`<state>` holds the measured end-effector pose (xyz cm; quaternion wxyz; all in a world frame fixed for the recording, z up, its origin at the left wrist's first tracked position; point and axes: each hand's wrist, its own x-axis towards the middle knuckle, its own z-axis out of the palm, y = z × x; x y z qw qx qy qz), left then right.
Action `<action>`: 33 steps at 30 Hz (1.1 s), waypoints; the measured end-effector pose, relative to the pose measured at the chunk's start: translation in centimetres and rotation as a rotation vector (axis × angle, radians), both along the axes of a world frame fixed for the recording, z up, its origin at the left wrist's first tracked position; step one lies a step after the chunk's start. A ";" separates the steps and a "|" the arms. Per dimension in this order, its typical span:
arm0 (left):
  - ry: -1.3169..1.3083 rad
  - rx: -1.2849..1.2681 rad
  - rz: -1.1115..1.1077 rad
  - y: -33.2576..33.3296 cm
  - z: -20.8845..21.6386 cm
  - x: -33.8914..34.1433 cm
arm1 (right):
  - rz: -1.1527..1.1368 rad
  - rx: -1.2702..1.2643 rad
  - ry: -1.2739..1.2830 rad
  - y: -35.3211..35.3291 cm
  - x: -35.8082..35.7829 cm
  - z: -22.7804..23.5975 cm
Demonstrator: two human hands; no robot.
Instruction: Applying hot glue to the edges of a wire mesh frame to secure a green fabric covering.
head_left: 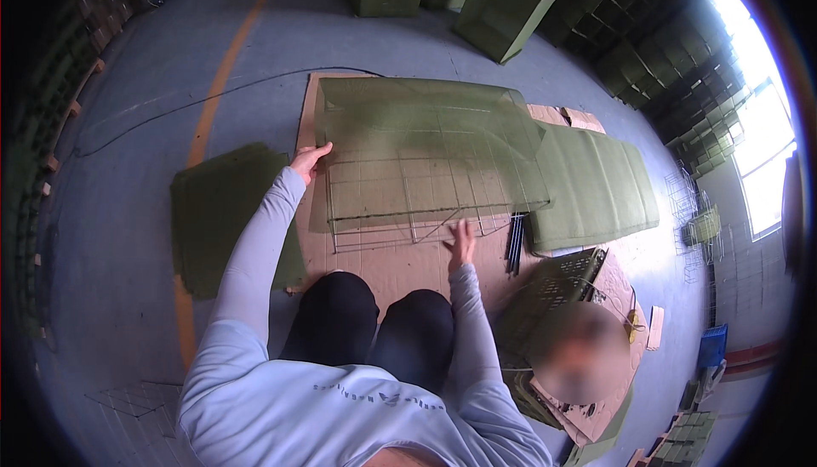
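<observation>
A wire grid frame (400, 199) stands on flattened cardboard in front of my knees. Sheer green mesh fabric (408, 114) drapes over it, covering its far side and top. At the fabric's left edge, my left hand (310, 162) is closed, pinching the mesh. My right hand (461, 246) is by the frame's near lower edge, fingers apart; whether they touch the wire is hard to tell. Just right of that hand, several thin dark rods (515, 244) lie on the cardboard.
Folded green mesh pieces lie to the right (596, 182) and left (230, 220). A cardboard-topped green stack (545, 297) stands near my right side, partly blurred. Green mesh boxes (502, 12) stand at the back. A dark cable (213, 97) crosses the floor.
</observation>
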<state>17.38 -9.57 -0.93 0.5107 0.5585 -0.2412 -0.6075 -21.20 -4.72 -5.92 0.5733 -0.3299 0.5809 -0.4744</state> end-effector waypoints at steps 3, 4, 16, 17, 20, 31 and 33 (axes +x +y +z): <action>-0.006 -0.001 0.024 -0.9 -0.3 0.6 | 0.097 -0.227 -0.136 0.4 0.9 -1.7; -0.007 -0.002 0.011 -1.2 -0.2 0.1 | 0.113 -0.340 -0.026 -0.2 0.0 -2.9; 0.415 -0.114 -0.236 6.8 1.3 -12.0 | -0.160 -0.482 0.210 -12.1 -10.3 -0.6; 0.415 -0.033 -0.472 8.5 2.8 -14.0 | -0.232 -0.487 0.116 -12.3 -13.1 -1.1; 0.041 0.143 -0.912 12.0 3.0 -12.6 | -0.344 -0.327 0.190 -8.8 -17.2 -3.0; -1.359 -0.722 -0.024 3.3 -0.2 -6.7 | 0.351 -0.023 -0.163 14.4 -5.3 -3.7; -1.131 -0.680 -0.050 2.0 -1.1 -5.6 | 0.417 -0.076 -0.439 12.8 -2.9 -1.3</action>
